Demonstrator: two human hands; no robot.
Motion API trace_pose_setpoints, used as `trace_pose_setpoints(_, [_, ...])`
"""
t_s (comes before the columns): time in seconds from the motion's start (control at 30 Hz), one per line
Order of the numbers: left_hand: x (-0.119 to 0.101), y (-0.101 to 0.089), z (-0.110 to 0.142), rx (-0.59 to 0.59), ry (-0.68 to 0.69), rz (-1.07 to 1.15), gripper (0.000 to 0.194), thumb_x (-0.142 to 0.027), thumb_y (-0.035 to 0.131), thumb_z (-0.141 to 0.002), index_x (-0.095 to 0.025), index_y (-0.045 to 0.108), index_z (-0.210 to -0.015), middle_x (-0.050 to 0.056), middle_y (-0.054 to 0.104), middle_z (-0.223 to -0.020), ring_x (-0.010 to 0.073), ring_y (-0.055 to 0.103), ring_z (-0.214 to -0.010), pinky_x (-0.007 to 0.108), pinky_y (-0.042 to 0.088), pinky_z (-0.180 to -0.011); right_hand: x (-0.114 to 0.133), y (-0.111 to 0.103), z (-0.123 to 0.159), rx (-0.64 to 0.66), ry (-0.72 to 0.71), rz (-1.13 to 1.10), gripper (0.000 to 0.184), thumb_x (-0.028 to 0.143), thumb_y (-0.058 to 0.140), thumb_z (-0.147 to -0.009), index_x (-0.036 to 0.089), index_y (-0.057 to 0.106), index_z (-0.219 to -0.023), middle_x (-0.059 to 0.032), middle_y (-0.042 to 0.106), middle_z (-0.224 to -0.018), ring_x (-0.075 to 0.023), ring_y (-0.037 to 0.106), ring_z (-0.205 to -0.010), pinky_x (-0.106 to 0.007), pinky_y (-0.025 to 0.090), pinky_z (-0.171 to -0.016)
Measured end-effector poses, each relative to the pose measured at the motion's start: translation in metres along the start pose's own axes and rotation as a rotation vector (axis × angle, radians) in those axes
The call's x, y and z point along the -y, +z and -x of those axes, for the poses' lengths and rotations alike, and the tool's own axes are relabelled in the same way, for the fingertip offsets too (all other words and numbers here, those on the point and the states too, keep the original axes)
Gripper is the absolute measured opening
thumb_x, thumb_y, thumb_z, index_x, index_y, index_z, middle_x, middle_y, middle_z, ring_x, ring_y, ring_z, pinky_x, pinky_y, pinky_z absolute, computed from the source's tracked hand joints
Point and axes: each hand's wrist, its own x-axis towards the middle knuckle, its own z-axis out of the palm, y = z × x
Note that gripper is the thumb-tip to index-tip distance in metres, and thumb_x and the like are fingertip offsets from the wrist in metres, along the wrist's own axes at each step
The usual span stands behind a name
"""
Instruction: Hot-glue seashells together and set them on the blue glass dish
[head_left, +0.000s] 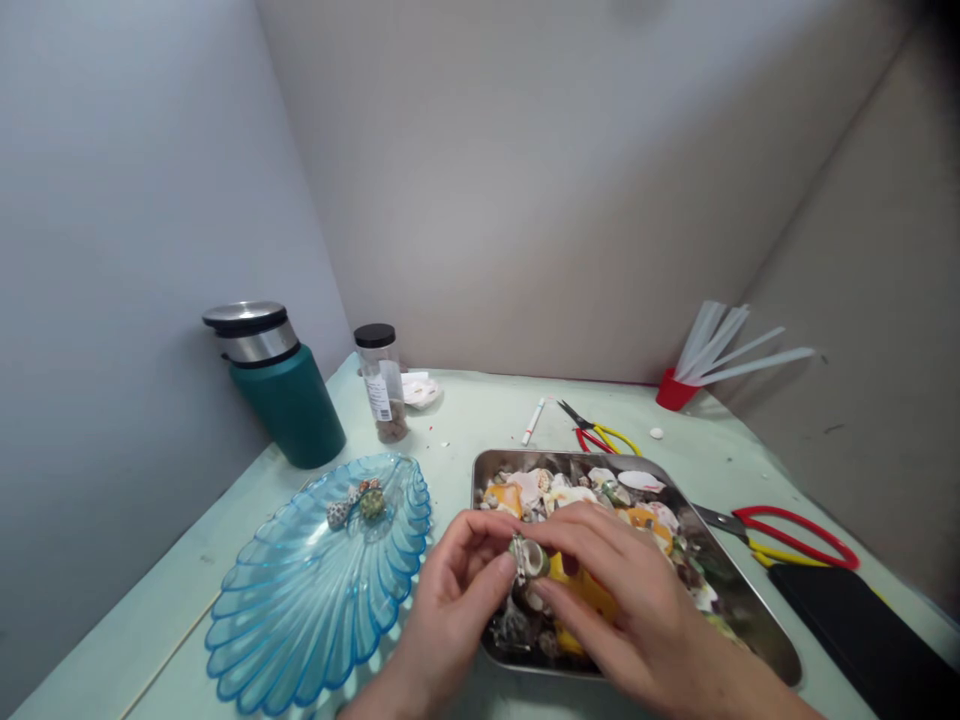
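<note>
Between the fingertips of my left hand and my right hand is a small greenish-white seashell, its pale opening turned partly toward me. Both hands are closed on it, thumbs nearest to me. They hover over the near left part of a metal tray, which is heaped with shells of many colours, and hide some of its contents. To the left of my hands lies a blue, scallop-shaped glass dish. Several small shells rest in it, among them a green one and a speckled grey one.
A teal bottle and a black-lidded jar stand at the back left. Behind the tray lie a white pen and scissors. Larger scissors and a black flat object lie right. A red cup holds white sticks.
</note>
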Motion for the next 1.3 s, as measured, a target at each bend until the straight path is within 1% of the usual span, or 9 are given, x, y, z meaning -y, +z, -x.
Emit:
trace_pose_setpoints(0.2, [-0.0023,0.0003,0.0002,-0.021,0.000,0.005,0.010,-0.023,0.064,-0.082,-0.017,0.062,-0.089,0.005,0.063,-0.100,0.0173,0.057,-0.096,0.028,0.042,-0.088,0.0004,0.0005,0.0012,0.019,0.001,-0.007,0.031,0.014,0.057,-0.083,0.019,0.056,-0.114,-0.0074,0.063,-0.101,-0.0186,0.060,-0.092,-0.033,0.050,-0.084])
trace_pose_setpoints(0.4, [-0.0023,0.0007,-0.0006,-0.057,-0.022,0.015,0.014,-0.027,0.064,-0.081,-0.017,0.062,-0.091,0.007,0.064,-0.099,0.0186,0.058,-0.093,0.029,0.044,-0.084,-0.0042,0.0029,0.0028,0.012,-0.009,-0.023,0.039,0.017,0.060,-0.084,0.021,0.050,-0.121,-0.0074,0.064,-0.103,-0.0193,0.059,-0.095,-0.033,0.050,-0.083])
trace_pose_setpoints(0.53, [-0.0017,0.0015,-0.0005,-0.035,-0.029,0.027,0.015,-0.028,0.065,-0.081,-0.018,0.062,-0.092,0.005,0.064,-0.097,0.0173,0.058,-0.092,0.027,0.043,-0.084,-0.0042,0.0027,0.0023,0.010,0.027,-0.037,0.031,0.017,0.058,-0.084,0.021,0.054,-0.115,-0.0067,0.064,-0.100,-0.0189,0.060,-0.092,-0.032,0.051,-0.080])
trace_pose_setpoints(0.67, [0.0003,0.0004,0.0004,0.001,-0.045,0.030,0.019,-0.029,0.063,-0.082,-0.019,0.061,-0.098,0.006,0.064,-0.096,0.0171,0.058,-0.090,0.027,0.043,-0.083,-0.0023,0.0009,0.0007,-0.007,0.111,-0.039,0.021,0.023,0.057,-0.086,0.020,0.057,-0.107,-0.0055,0.064,-0.091,-0.0173,0.061,-0.078,-0.030,0.052,-0.070])
trace_pose_setpoints(0.83, [0.0018,-0.0011,0.0008,0.018,-0.067,0.012,0.020,-0.030,0.064,-0.082,-0.019,0.061,-0.099,0.004,0.064,-0.090,0.0153,0.058,-0.084,0.025,0.043,-0.078,-0.0028,0.0011,-0.0005,-0.039,0.122,-0.002,0.015,0.028,0.057,-0.086,0.019,0.057,-0.098,-0.0051,0.063,-0.084,-0.0167,0.059,-0.070,-0.029,0.051,-0.063])
trace_pose_setpoints(1.0, [0.0008,0.0003,0.0003,0.004,-0.082,0.046,0.020,-0.030,0.065,-0.081,-0.019,0.060,-0.096,0.002,0.064,-0.086,0.0128,0.059,-0.078,0.023,0.043,-0.072,-0.0012,0.0020,0.0003,-0.085,0.115,0.025,0.020,0.028,0.060,-0.085,0.019,0.057,-0.102,-0.0045,0.064,-0.085,-0.0152,0.059,-0.066,-0.028,0.050,-0.061])
trace_pose_setpoints(1.13, [-0.0025,0.0031,0.0006,0.026,-0.113,0.050,0.021,-0.033,0.065,-0.081,-0.018,0.059,-0.095,0.002,0.065,-0.079,0.0136,0.061,-0.072,0.024,0.046,-0.068,0.0009,0.0010,-0.0014,-0.104,0.112,0.034,0.017,0.029,0.057,-0.087,0.019,0.059,-0.101,-0.0038,0.065,-0.082,-0.0150,0.060,-0.065,-0.027,0.051,-0.061])
trace_pose_setpoints(1.2, [-0.0039,0.0043,0.0008,0.035,-0.120,0.048,0.021,-0.034,0.065,-0.081,-0.018,0.059,-0.093,0.002,0.065,-0.075,0.0137,0.061,-0.069,0.024,0.046,-0.067,0.0006,0.0010,-0.0019,-0.103,0.104,0.028,0.020,0.029,0.057,-0.087,0.020,0.059,-0.104,-0.0047,0.066,-0.085,-0.0151,0.061,-0.066,-0.027,0.052,-0.062])
trace_pose_setpoints(1.3, [-0.0046,0.0055,0.0011,0.017,-0.112,0.047,0.020,-0.033,0.065,-0.080,-0.018,0.059,-0.092,0.001,0.064,-0.073,0.0122,0.061,-0.067,0.023,0.046,-0.065,-0.0011,0.0019,-0.0008,-0.085,0.083,0.014,0.026,0.029,0.059,-0.086,0.020,0.059,-0.110,-0.0062,0.067,-0.091,-0.0155,0.062,-0.068,-0.029,0.054,-0.066])
